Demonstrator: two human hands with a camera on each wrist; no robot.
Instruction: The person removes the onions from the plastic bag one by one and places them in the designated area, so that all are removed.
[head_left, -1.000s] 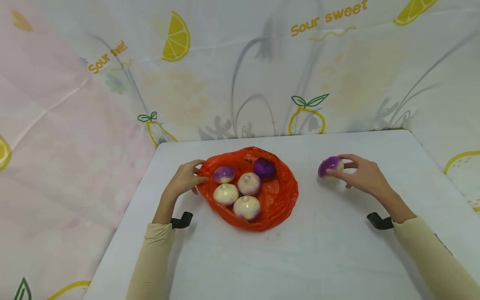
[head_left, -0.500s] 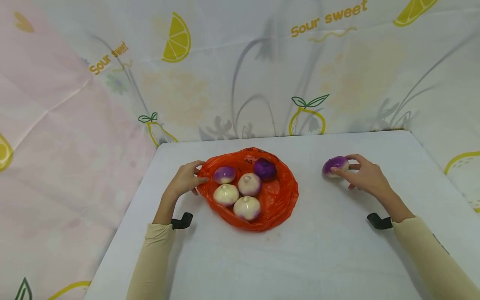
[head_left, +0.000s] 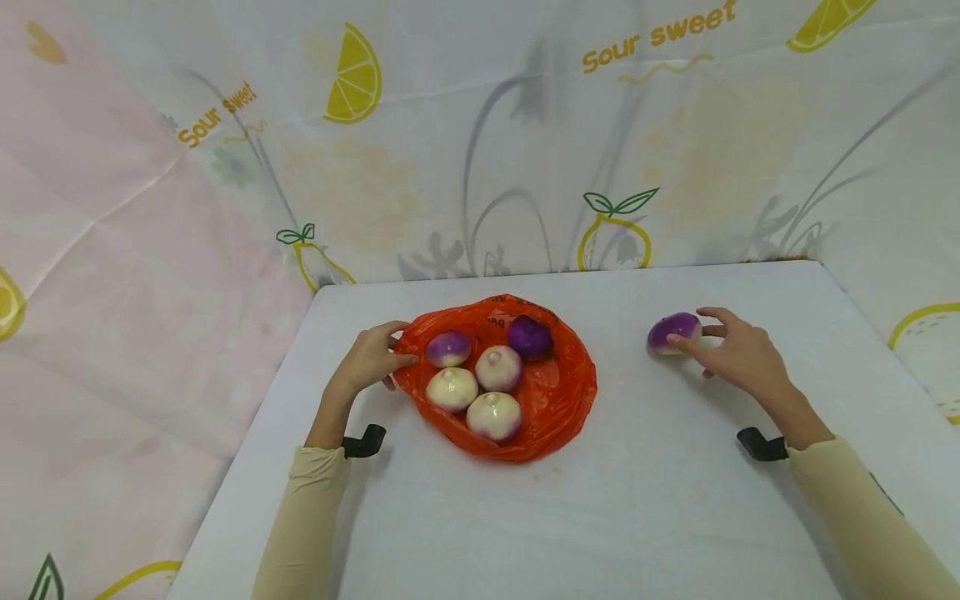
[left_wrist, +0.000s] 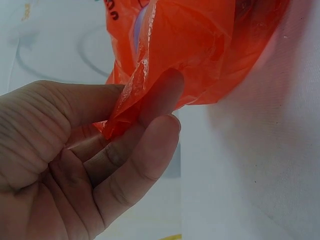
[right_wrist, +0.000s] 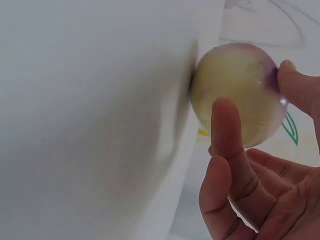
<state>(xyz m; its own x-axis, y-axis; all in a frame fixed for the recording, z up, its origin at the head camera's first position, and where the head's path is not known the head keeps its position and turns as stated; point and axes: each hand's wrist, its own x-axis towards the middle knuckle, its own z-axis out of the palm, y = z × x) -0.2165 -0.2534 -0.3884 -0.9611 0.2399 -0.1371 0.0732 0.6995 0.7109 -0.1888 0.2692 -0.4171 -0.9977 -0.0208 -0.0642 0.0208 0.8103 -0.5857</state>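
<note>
purple-white turnip shifted slightly right

bare table between bag, onion

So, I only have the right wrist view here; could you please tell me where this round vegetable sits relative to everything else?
Observer: The turnip sits on the white table, apart from an orange bag lying to its left.
Operator: Thank you; is anything in that bag?
Observer: Five more turnips lie in its open mouth.
Operator: And what is the other hand doing, please?
Observer: The left hand pinches the bag's rim between thumb and fingers.
Operator: Is the right hand alone on my turnip?
Observer: Yes, only the right hand touches it.
</note>
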